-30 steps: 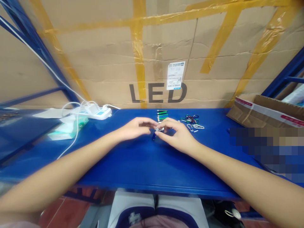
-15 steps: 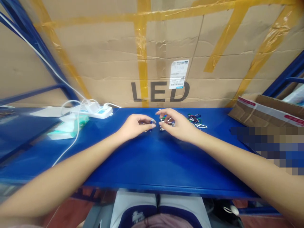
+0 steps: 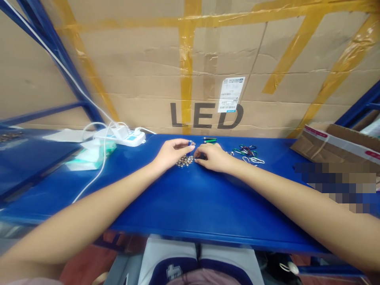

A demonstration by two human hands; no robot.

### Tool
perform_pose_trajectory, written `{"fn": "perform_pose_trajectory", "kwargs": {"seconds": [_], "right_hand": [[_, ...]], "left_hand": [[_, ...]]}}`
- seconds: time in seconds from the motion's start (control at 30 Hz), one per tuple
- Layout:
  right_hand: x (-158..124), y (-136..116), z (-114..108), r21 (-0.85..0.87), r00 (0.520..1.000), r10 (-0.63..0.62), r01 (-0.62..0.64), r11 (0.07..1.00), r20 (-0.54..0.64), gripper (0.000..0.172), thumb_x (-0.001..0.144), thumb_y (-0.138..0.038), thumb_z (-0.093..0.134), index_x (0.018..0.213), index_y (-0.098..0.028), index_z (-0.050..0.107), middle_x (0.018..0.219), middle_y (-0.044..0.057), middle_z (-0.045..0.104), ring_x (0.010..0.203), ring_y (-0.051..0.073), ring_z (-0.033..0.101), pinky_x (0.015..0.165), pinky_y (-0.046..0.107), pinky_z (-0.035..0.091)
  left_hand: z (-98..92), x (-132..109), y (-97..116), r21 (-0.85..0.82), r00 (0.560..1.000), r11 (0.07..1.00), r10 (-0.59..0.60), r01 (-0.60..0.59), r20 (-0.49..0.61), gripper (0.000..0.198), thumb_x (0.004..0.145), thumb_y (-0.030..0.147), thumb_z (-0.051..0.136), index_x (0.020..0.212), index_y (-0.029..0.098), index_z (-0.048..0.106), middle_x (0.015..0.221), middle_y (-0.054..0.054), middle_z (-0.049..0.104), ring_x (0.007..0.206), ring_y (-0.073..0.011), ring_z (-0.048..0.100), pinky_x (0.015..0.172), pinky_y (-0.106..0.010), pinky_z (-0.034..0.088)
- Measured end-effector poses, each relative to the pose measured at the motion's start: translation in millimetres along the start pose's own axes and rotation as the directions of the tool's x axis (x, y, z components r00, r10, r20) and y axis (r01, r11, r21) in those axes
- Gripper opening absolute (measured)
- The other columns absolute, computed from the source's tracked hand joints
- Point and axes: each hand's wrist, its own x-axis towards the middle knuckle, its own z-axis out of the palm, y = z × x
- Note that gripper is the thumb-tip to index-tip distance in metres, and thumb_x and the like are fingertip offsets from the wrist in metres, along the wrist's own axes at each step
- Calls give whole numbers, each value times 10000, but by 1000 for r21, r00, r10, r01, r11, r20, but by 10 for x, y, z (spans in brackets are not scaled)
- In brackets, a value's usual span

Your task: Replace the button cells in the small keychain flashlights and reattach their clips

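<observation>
My left hand [image 3: 172, 152] is closed in a pinch on a small blue and silver tube [image 3: 190, 143], held above the table. Just below it lies a pile of small round silvery pieces [image 3: 185, 160], like button cells. My right hand [image 3: 212, 156] is curled down at the right edge of this pile, thumb and fingertips close together. Whatever is between them is too small to make out. Behind the right hand lie a green tube [image 3: 210, 140] and a dark one. Several coloured carabiners [image 3: 246, 149] and a silver carabiner [image 3: 257, 160] lie to its right.
A white power strip [image 3: 130, 137] with cables and a tissue pack [image 3: 89, 154] are on the left of the blue table [image 3: 190, 206]. An open cardboard box [image 3: 323, 146] stands at the right. A large taped carton [image 3: 142, 79] forms the back.
My right hand has lowered to the pile of round pieces, fingers now closer together. The left hand still holds the blue tube, slightly higher. The view has shifted a little left.
</observation>
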Motion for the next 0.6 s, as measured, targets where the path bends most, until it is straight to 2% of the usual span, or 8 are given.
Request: {"fn": "perform_pose_trajectory", "kwargs": {"seconds": [0.23,0.4,0.6], "right_hand": [[18,-19,29,-22,999,-12,12,1000,31,80,869,-135,624,855,-180,690,949,66,755,932,241,658,807,347,396],[-14,-14,42,47,1000,-10,9,999,27,100,879,-113,606,864,-172,685,903,61,752,861,209,664,804,327,412],[-82,-47,-9,55,993,-110,108,993,43,109,854,-97,616,840,-183,680,906,50,749,863,215,664,836,357,428]], "left_hand": [[-3,4,10,-14,999,1000,25,-25,21,377,766,403,789,1056,163,771,1118,-111,763,1010,-248,701,936,-414,537],[23,-22,12,-25,999,999,32,-31,42,368,765,410,790,1040,167,774,1107,-106,766,1015,-253,704,923,-407,543],[22,-18,27,-32,998,998,57,-56,36,366,764,410,792,1035,166,774,1121,-107,762,1008,-249,706,912,-399,549]]}}
